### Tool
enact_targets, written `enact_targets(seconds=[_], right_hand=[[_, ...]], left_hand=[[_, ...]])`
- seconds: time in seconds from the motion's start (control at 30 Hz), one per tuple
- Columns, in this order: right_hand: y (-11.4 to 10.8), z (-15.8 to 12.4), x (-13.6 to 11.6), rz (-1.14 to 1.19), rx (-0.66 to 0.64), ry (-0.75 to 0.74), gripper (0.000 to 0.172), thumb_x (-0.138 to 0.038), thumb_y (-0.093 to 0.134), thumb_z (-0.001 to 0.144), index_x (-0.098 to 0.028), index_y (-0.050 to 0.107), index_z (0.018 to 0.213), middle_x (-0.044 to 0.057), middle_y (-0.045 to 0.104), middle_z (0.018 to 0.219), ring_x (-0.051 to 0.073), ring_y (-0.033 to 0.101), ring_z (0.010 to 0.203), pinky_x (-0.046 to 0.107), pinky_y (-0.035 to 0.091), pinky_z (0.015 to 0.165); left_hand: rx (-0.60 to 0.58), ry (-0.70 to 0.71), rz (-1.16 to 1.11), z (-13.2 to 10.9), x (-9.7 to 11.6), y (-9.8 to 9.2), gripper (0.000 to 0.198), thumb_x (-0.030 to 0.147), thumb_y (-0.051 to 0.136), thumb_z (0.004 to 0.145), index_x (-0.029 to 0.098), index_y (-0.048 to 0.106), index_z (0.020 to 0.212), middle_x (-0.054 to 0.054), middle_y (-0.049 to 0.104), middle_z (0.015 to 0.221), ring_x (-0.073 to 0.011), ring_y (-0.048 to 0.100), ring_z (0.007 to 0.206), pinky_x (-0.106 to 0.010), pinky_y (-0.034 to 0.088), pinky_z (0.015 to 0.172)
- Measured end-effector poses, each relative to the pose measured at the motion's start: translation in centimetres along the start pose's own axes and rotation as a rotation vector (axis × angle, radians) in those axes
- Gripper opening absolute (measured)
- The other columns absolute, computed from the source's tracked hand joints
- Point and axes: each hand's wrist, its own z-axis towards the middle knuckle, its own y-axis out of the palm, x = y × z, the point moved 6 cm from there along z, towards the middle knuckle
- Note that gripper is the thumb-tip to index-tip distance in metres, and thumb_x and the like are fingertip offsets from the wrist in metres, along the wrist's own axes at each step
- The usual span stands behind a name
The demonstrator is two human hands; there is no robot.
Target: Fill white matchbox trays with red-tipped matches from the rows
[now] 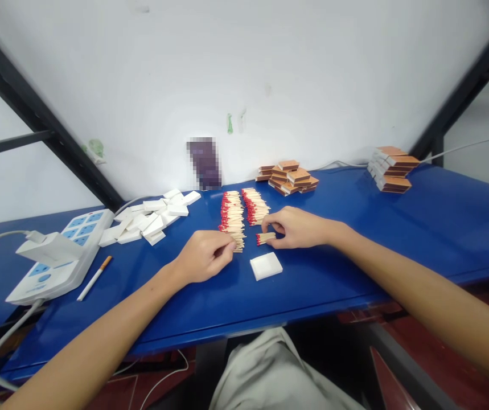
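Note:
A small bunch of red-tipped matches (265, 238) is pinched between the thumb and forefinger of my right hand (298, 228), just above or on the blue table. My left hand (205, 256) is curled, thumb and forefinger together against the near right end of a long row of matches (232, 213). Whether any match sits between those fingertips is hidden. Beyond my right fingers lies a second row of matches (255, 206), heads to the left. A white matchbox tray (266, 266) rests on the table between my hands, nearer to me.
White trays (150, 219) lie heaped at left, beside a power strip (69, 250) with a plugged-in adapter and a cigarette (94, 278). Brown matchbox sleeves (293, 177) are piled at the wall; more sleeves (393, 168) stand stacked at right. A blurred dark rectangle (205, 163) leans there.

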Motion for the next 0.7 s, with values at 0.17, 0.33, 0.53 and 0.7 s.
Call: enact_targets(seconds=[0.17,0.33,0.53,0.7], right_hand=[[0.1,0.0,0.1,-0.004,-0.001,-0.003,0.023,-0.041,0.064,0.085,-0.019,0.069,0.089,-0.003,0.056,0.063,0.01,0.046,0.054,0.025,0.026,0.055],[0.1,0.1,0.1,0.005,0.002,0.005,0.021,-0.04,0.065,0.083,-0.02,0.068,0.086,-0.003,0.058,0.065,0.011,0.048,0.055,0.024,0.027,0.055],[0.3,0.2,0.2,0.016,-0.008,0.034,0.017,-0.035,0.065,0.082,-0.02,0.068,0.089,-0.002,0.06,0.066,0.011,0.05,0.057,0.024,0.028,0.055],[0.4,0.2,0.2,0.008,-0.015,0.038,0.016,-0.034,0.065,0.081,-0.02,0.068,0.088,-0.003,0.06,0.065,0.012,0.05,0.056,0.024,0.028,0.055]], left_hand=[[-0.163,0.043,0.027,0.0,1.6,1.2,0.026,0.027,0.041,0.1,0.018,0.066,0.099,-0.003,0.071,0.078,-0.0171,0.066,0.067,-0.027,0.045,0.063],[-0.332,0.035,0.134,-0.3,2.3,2.1,0.035,0.041,0.043,0.101,0.018,0.06,0.122,-0.004,0.075,0.091,-0.0211,0.07,0.075,-0.028,0.046,0.063],[-0.288,-0.064,0.068,-0.3,2.5,2.0,0.048,0.057,0.059,0.09,0.02,0.065,0.119,0.0,0.066,0.067,-0.0174,0.063,0.06,-0.026,0.042,0.06],[-0.266,-0.163,0.004,0.0,2.5,2.1,0.036,0.049,0.063,0.087,0.021,0.069,0.108,0.002,0.063,0.063,-0.0145,0.059,0.056,-0.024,0.04,0.058]])
